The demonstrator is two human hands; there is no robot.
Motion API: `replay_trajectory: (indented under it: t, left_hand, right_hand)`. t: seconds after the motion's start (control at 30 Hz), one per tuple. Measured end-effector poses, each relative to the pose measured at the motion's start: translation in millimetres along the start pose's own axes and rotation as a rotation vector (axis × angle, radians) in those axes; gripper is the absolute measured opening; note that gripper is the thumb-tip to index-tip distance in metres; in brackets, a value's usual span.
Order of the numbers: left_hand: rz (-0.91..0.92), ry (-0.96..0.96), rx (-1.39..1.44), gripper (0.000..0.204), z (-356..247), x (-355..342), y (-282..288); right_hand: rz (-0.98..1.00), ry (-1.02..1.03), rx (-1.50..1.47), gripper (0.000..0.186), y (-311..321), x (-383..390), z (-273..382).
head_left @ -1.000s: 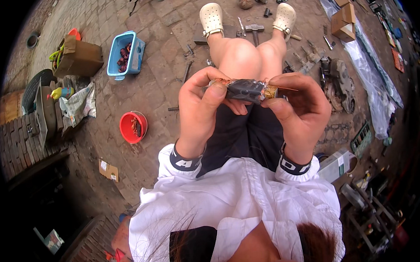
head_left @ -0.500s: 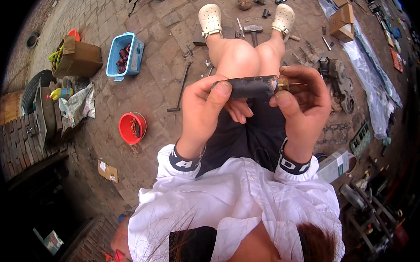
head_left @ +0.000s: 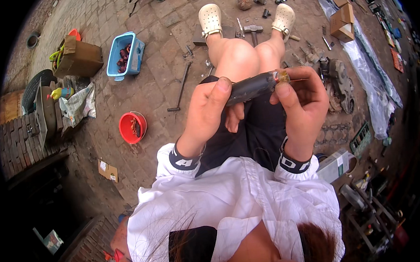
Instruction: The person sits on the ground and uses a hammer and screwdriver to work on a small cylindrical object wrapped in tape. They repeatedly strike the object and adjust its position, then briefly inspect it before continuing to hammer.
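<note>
A black cylindrical part [head_left: 250, 88] with a worn surface and a yellowish end fitting [head_left: 282, 77] is held tilted above my lap, its right end raised. My left hand [head_left: 206, 110] is closed on its left end, thumb on top and fingers underneath. My right hand [head_left: 302, 108] pinches the yellowish fitting at the right end, thumb in front and fingers curled behind, partly hidden. Beyond my knees a hammer [head_left: 253, 30] and loose metal parts lie on the brick floor.
A blue tub [head_left: 115, 65] with dark reddish parts, a red bucket [head_left: 126, 137] and a cardboard box [head_left: 76, 64] sit at left, a long rod [head_left: 182, 85] near my left hand. At right are metal castings [head_left: 342, 90], plastic sheeting [head_left: 367, 86], boxes [head_left: 343, 24] and tools.
The cylinder has tilted up at its right end. My left hand has moved slightly lower, and the copper wire seen sticking out at the right end no longer shows clearly.
</note>
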State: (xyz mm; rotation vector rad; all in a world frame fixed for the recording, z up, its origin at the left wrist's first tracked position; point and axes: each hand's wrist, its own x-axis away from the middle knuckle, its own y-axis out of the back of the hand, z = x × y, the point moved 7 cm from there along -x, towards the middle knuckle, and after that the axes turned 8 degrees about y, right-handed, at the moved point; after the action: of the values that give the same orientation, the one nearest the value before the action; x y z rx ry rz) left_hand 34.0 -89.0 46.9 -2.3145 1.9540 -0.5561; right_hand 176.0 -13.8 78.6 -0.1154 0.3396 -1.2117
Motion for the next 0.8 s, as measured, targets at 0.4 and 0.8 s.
replay_trajectory:
  t: [0.4, 0.8]
  left_hand:
    - [0.136, -0.040, 0.128, 0.060, -2, 2, -9]
    - [0.413, 0.197, 0.578, 0.071, 31, -3, -15]
  right_hand:
    - [-0.045, 0.005, 0.002, 0.026, 5, 1, -4]
    - [0.026, 0.040, -0.182, 0.047, -7, 0, -15]
